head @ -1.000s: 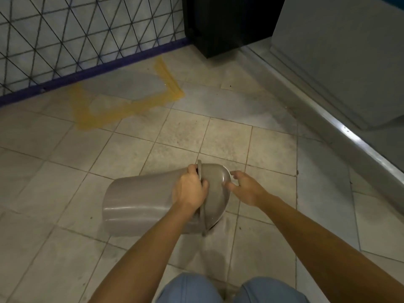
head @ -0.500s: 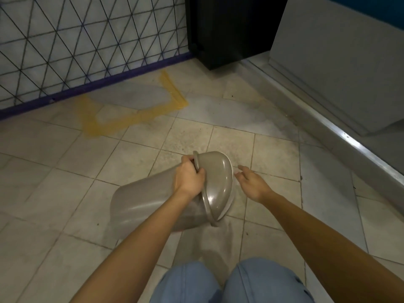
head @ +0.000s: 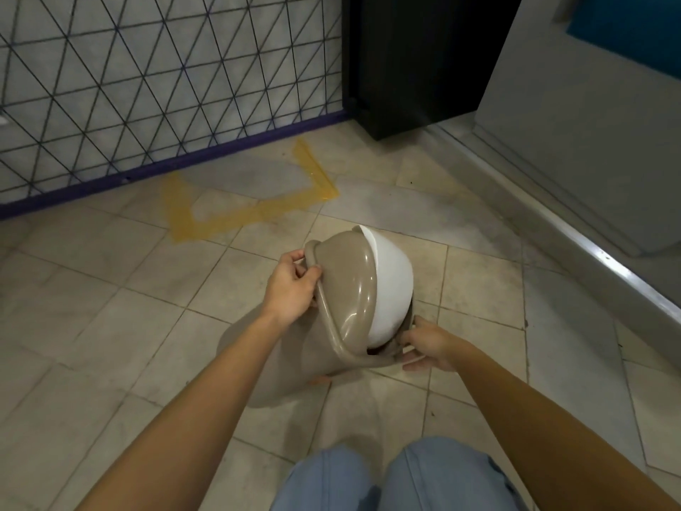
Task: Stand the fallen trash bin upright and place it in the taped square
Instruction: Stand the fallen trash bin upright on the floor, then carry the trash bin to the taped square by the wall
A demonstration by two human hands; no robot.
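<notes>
The taupe trash bin with a white swing lid is tilted up off the tiled floor, its top facing me and its base low toward my knees. My left hand grips the bin's upper left rim. My right hand holds the lower right rim beside the lid. The taped square, marked in yellow tape, lies on the floor beyond the bin, against the wire fence, with nothing in it.
A wire mesh fence with a purple base rail runs along the far left. A black cabinet stands at the back. A grey wall with a metal threshold borders the right. My knees in blue jeans are at the bottom.
The bin has swung from lying on its side to nearly upright, lid now facing me. My right hand, open half a second ago, has closed on the lower rim. The view has risen.
</notes>
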